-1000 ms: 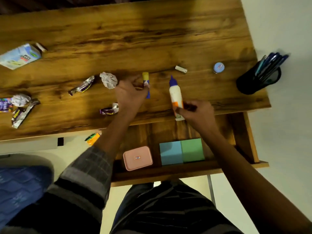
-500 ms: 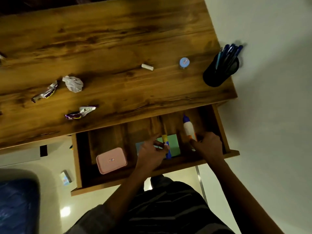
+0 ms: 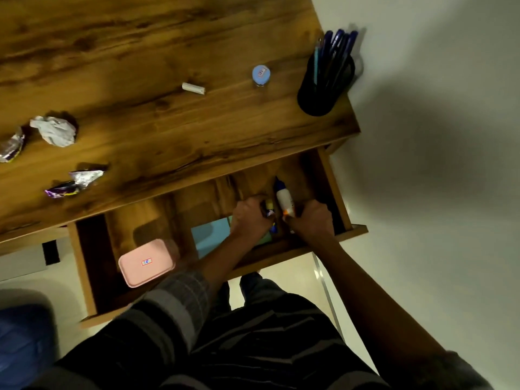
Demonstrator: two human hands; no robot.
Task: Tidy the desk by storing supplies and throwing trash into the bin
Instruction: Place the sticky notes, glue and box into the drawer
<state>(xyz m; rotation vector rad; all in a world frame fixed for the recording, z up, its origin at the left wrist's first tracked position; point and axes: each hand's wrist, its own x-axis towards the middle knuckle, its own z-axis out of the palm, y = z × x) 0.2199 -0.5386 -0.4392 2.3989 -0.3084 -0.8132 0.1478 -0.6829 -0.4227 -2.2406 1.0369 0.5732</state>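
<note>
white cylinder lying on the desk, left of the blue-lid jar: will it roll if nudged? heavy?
The small white cylinder lies on its side on the bare desk top, so a sideways nudge would probably roll it; a push along its length would more likely slide it. It looks rigid and, being small, probably light. Nothing touches it, so nothing would stop a roll.

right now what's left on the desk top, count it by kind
foil wrappers: 2, one at the left edge, one near the front edge
crumpled paper ball: 1
small white stick: 1
blue-lidded pot: 1
black pen holder: 1
total: 6
</note>
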